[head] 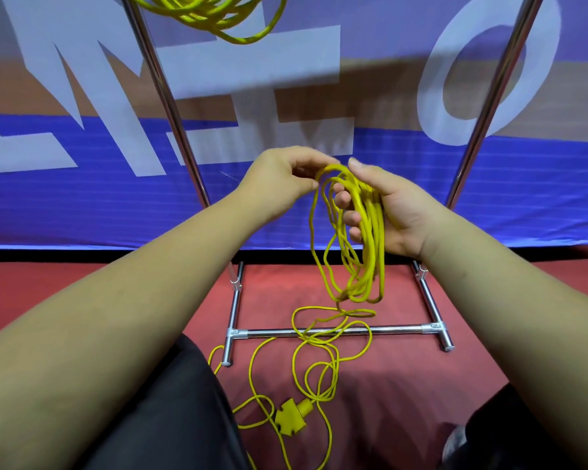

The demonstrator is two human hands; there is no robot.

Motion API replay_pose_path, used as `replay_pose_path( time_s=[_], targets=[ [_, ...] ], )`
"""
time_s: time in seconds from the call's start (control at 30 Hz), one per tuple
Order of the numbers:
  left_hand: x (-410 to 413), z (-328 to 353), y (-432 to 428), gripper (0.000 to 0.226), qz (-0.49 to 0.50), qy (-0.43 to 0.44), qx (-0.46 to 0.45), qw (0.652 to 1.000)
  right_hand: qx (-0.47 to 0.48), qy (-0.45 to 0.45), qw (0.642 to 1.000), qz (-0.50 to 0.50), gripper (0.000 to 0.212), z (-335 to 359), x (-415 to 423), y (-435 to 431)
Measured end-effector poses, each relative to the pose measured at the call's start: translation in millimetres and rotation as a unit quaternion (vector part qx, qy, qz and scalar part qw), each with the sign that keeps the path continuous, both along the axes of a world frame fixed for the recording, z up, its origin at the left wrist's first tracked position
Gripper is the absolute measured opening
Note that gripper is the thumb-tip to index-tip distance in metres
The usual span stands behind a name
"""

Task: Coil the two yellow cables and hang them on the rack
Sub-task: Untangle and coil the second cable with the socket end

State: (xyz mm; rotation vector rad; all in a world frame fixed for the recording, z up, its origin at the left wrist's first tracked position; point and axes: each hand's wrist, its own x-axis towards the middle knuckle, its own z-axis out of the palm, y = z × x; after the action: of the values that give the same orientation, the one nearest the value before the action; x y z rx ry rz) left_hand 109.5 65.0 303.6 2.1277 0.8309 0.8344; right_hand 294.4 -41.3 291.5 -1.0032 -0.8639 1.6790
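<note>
Yellow cable (370,225) hangs in several long loops from the right hand (398,212), in front of the rack and above the floor.

Behind everything stands a big blue banner (82,198) with pale letters on it. Below the banner lies the red floor (404,385). On this floor stands the metal rack (387,330): two shiny posts go up to the left and to the right, and a low bar joins the two feet at the bottom. At the bottom left, dark trousers (170,418) cover a leg of the person.

At the top edge, a second coiled cable (214,15) hangs between the posts, near the left one; its upper part is cut off by the frame, so I cannot tell what holds it.

The rest of the yellow cable goes down from the loops to the floor. There it lies in loose curls, across the low bar and in front of it.

The right hand is turned with the palm to the left. Its fingers are curled round the bundle of loops and its thumb points up behind them. The left hand (279,178) is just beside it, at the top of the loops. Its fingers are bent, and finger and thumb close on the top of the outer loop.

A yellow plug (291,417) lies on the floor near the trousers, at one end of the cable.
</note>
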Motion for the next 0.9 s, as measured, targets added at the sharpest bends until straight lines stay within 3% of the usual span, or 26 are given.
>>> replay_pose_path(
  time_s=[0.2, 0.27, 0.4, 0.43, 0.47, 0.5, 0.53, 0.57, 0.6, 0.67, 0.7, 0.8, 0.9],
  targets=[
    [-2, -13, 1, 0.026, 0.023, -0.018, -0.019, 0.999, -0.008, -0.009, 1.000, -0.004, 0.010, 1, 2, 0],
    [-2, -22, 3, 0.021, 0.057, -0.026, -0.017, 0.998, -0.019, 0.003, 1.000, -0.019, 0.012, 1, 2, -1],
    [5, -47, 9, 0.013, 0.163, -0.012, -0.119, 0.979, -0.029, 0.055, 0.997, -0.040, 0.034, 5, 10, -2],
    [5, -55, 8, 0.013, 0.154, 0.053, -0.153, 0.975, -0.026, 0.068, 0.997, -0.039, 0.038, 7, 14, -2],
    [6, -66, 2, 0.014, 0.142, 0.175, -0.175, 0.958, -0.019, 0.082, 0.996, -0.033, 0.042, 9, 17, -3],
    [6, -78, -6, 0.018, 0.120, 0.322, -0.183, 0.921, -0.013, 0.098, 0.995, -0.025, 0.046, 11, 21, -4],
    [5, -91, -14, 0.024, 0.087, 0.478, -0.191, 0.853, -0.007, 0.116, 0.993, -0.017, 0.049, 14, 24, -6],
    [3, -108, -23, 0.031, 0.057, 0.543, -0.211, 0.811, -0.003, 0.134, 0.991, -0.011, 0.051, 16, 27, -8],
    [-2, -128, -31, 0.048, 0.006, 0.573, -0.178, 0.800, 0.000, 0.150, 0.989, -0.008, 0.051, 18, 30, -10],
    [-2, -155, -48, 0.077, -0.085, 0.525, -0.161, 0.831, 0.005, 0.180, 0.984, -0.003, 0.051, 20, 34, -15],
    [-1, -164, -56, 0.078, -0.142, 0.493, -0.136, 0.847, 0.009, 0.194, 0.981, -0.001, 0.050, 19, 36, -17],
    [3, -176, -68, 0.050, -0.250, 0.430, -0.134, 0.857, 0.022, 0.227, 0.974, 0.006, 0.045, 19, 44, -23],
    [3, -184, -70, 0.032, -0.286, 0.462, -0.101, 0.834, 0.033, 0.265, 0.963, 0.036, 0.040, 19, 56, -26]
  ],
)
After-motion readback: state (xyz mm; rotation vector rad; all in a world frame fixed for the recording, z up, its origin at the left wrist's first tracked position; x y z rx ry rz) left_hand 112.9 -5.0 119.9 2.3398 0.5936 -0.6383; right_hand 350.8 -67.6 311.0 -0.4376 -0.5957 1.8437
